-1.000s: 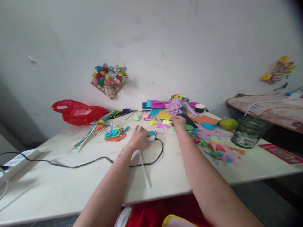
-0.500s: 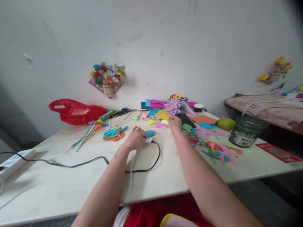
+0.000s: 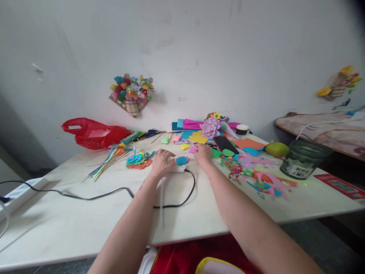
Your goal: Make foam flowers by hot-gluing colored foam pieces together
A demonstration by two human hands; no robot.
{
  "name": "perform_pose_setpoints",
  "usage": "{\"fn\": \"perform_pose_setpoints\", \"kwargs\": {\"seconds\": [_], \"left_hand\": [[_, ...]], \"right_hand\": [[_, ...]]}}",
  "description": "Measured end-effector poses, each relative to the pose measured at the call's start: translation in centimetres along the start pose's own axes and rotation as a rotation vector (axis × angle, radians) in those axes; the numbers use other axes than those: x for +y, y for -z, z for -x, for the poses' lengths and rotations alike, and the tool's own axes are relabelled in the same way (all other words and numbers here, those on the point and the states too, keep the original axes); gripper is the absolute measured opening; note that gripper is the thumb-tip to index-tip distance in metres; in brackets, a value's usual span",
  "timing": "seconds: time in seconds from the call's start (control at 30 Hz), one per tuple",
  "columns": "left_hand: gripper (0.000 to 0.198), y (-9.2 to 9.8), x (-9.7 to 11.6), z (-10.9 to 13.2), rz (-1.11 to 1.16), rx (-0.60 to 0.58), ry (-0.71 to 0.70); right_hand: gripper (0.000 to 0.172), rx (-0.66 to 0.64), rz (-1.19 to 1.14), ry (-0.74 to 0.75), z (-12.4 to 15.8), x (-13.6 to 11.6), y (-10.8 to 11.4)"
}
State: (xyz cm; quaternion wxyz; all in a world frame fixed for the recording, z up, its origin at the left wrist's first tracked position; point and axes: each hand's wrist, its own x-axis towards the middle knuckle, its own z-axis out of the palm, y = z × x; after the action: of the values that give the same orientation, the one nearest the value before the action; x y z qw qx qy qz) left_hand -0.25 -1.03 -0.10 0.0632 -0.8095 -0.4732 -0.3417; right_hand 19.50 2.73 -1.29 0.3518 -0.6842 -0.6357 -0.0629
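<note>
My left hand (image 3: 163, 163) is curled over the body of a white hot glue gun (image 3: 179, 168) lying on the table, its grip partly hidden under my fingers. A clear glue stick (image 3: 162, 201) sticks out behind it towards me. Just beyond the grip lies a blue scalloped foam flower (image 3: 181, 161) with a pink edge. My right hand (image 3: 203, 155) is low over the table with its fingers bent together beside a small pink packet (image 3: 192, 149). What its fingertips hold, if anything, is hidden.
A black cord (image 3: 190, 194) loops from the glue gun. Stacked foam flowers (image 3: 139, 160) and thin sticks (image 3: 107, 167) lie left. Foam scraps (image 3: 266, 182), a black phone-like slab (image 3: 225, 144) and a dark green tub (image 3: 303, 160) are right. A red bag (image 3: 94, 133) sits back left.
My right hand has come back towards me and slightly left, to the pink packet, now partly covered. My left hand has drawn slightly left, and more of the blue flower shows.
</note>
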Motion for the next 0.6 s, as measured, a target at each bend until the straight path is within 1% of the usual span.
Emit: {"fn": "perform_pose_setpoints", "kwargs": {"seconds": [0.1,0.27,0.33,0.47,0.6], "left_hand": [[0.024,-0.5,-0.4,0.0,0.019,0.095,0.063],[0.025,-1.0,-0.9,0.0,0.077,0.222,0.148],[0.027,-1.2,-1.0,0.0,0.098,0.251,0.193],[0.027,-1.4,-1.1,0.1,0.103,0.286,0.249],[0.026,-1.5,-1.2,0.1,0.094,0.293,0.246]], "right_hand": [[0.029,0.028,-0.023,-0.078,-0.5,0.5,0.0],[0.037,0.022,-0.177,-0.376,-1.9,2.6,0.0],[0.038,0.025,-0.195,-0.435,-2.2,3.5,0.1],[0.038,0.004,-0.186,-0.461,-2.4,4.1,0.3],[0.036,-0.045,-0.062,-0.423,-2.4,3.8,0.3]]}}
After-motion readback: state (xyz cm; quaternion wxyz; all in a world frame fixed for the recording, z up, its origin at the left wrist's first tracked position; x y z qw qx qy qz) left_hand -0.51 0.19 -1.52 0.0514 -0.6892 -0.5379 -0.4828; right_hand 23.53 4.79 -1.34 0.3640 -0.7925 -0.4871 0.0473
